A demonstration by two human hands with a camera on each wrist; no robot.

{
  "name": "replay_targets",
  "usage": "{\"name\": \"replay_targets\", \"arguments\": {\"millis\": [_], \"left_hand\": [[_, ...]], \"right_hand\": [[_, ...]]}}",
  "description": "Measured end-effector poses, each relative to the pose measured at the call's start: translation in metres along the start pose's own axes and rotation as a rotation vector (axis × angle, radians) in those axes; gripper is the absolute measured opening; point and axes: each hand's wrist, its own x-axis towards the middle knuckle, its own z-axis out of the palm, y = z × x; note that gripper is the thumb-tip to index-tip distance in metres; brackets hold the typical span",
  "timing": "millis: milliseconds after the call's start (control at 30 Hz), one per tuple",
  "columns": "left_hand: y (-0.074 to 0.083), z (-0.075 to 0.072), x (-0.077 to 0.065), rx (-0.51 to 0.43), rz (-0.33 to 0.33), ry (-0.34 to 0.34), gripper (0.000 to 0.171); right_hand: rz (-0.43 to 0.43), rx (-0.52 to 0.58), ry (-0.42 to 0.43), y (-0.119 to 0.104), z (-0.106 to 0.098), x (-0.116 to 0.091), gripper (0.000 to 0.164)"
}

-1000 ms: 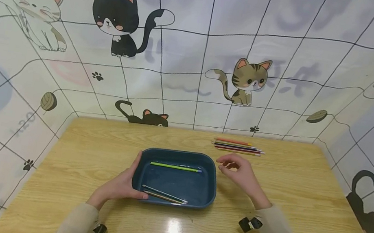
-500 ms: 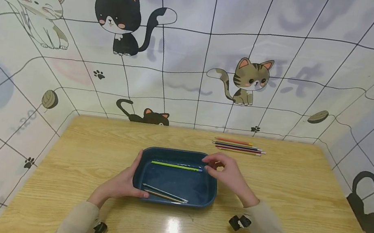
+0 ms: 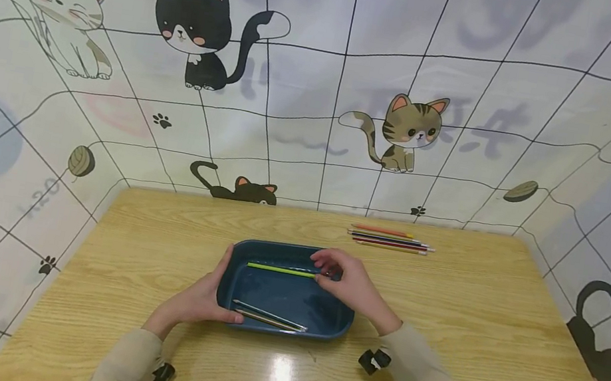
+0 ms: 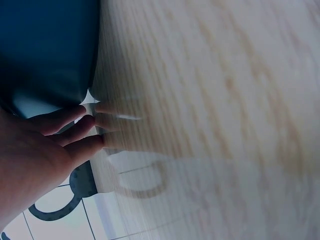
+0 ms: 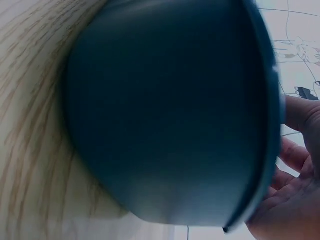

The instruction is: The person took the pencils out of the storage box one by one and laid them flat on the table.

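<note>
Only in the head view is the whole scene laid out: a blue tray (image 3: 288, 295) is seen at the middle of a wooden table (image 3: 496, 357), with a green pencil (image 3: 280, 270) lying across its far part, toward 12 o'clock, and 2 more pencils (image 3: 267, 317) resting along its near wall at 6 o'clock. A row of coloured pencils (image 3: 391, 240) is seen on the table at about 1 o'clock from the tray, well apart from it.

In the left wrist view only the tray's dark outer wall (image 4: 45, 50), blurred wood grain and fingertips (image 4: 75, 132) beside the tray's corner are shown; no pencil is visible there. The right wrist view is filled by the tray's outer side (image 5: 165, 115), with fingers (image 5: 295, 155) behind its rim; the pencils are hidden.

The left hand (image 3: 193, 303) is laid against the tray's 8 o'clock corner, the thumb hooked over the near rim, so the tray is gripped. The right hand (image 3: 347, 283) is reached over the tray's 2 o'clock corner, and the right end of the green pencil is met by its curled fingertips; whether the pencil is actually pinched cannot be told.
</note>
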Motion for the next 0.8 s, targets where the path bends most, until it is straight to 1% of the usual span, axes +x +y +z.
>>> {"name": "replay_targets", "arguments": {"millis": [300,467,700,800], "left_hand": [[-0.001,0.000,0.000,0.003,-0.004,0.002,0.133],[0.001,0.000,0.000,0.002,-0.009,0.002,0.133],[0.001,0.000,0.000,0.006,-0.012,0.003,0.134],[0.001,0.000,-0.001,0.012,-0.014,0.003,0.135]], "right_hand": [[-0.004,-0.032,-0.062,0.000,0.012,0.010,0.029],[0.025,-0.056,-0.095,0.002,0.017,0.013,0.028],[0.017,-0.118,-0.101,0.006,0.023,0.017,0.026],[0.032,-0.149,-0.108,0.007,0.026,0.019,0.025]]}}
